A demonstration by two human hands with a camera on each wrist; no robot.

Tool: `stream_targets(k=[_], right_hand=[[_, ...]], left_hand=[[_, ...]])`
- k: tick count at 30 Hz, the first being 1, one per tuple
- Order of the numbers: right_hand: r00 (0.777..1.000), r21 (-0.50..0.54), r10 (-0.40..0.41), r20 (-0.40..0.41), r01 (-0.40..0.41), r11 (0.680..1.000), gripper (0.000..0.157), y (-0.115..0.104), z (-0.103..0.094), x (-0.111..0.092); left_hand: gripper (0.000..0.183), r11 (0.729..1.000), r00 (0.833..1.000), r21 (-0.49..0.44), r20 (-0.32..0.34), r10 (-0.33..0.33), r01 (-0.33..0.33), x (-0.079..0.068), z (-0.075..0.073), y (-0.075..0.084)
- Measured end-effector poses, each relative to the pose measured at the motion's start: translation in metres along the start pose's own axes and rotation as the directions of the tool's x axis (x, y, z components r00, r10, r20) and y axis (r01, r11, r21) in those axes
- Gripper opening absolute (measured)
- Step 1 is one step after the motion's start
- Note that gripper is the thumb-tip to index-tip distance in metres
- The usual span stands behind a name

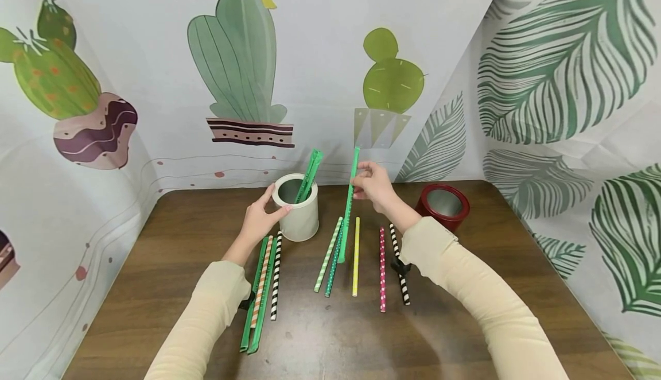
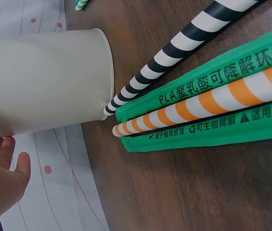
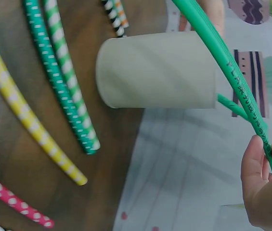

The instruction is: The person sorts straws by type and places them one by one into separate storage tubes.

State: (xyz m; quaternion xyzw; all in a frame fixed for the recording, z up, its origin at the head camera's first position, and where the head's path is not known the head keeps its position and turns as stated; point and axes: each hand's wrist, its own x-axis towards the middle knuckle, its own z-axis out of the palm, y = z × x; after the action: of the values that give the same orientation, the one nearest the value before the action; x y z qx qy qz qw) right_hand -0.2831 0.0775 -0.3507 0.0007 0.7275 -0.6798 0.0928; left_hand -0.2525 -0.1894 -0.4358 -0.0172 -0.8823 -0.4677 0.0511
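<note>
My left hand (image 1: 258, 219) holds the white can (image 1: 300, 222) at its rim, thumb at the front and fingers along the left side. Inside the can, several green-wrapped straws (image 1: 310, 176) lean right, their ends sticking out of the top. Beside it, my right hand (image 1: 376, 188) pinches another green-wrapped straw (image 1: 348, 213) near its upper part, upright and slightly tilted. In the right wrist view this straw (image 3: 237, 82) crosses before the can (image 3: 155, 72). The left wrist view shows fingertips (image 2: 3, 151) touching the can's wall (image 2: 44, 77).
Left of centre lie two green-wrapped straws, an orange-striped straw (image 1: 261, 282) and a black-striped straw (image 1: 276, 276). Green-striped (image 1: 328, 254), teal dotted (image 1: 334, 262), yellow (image 1: 356, 256), pink dotted (image 1: 383, 271) and black-striped straws lie rightward. A red can (image 1: 442, 205) stands behind the right forearm.
</note>
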Motion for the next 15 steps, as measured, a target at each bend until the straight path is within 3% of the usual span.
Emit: stream_targets(k=[9, 15], right_hand=[[0.993, 0.123, -0.075, -0.087, 0.086, 0.989, 0.035, -0.036, 0.010, 0.007], [0.978, 0.194, -0.117, -0.174, 0.150, 0.969, 0.030, -0.056, 0.013, 0.014]], left_hand=[[0.080, 1.000, 1.000, 0.004, -0.004, 0.004, -0.004, -0.001, 0.000, 0.001], [0.080, 1.000, 1.000, -0.011, 0.001, 0.004, -0.004, 0.000, -0.001, 0.001]])
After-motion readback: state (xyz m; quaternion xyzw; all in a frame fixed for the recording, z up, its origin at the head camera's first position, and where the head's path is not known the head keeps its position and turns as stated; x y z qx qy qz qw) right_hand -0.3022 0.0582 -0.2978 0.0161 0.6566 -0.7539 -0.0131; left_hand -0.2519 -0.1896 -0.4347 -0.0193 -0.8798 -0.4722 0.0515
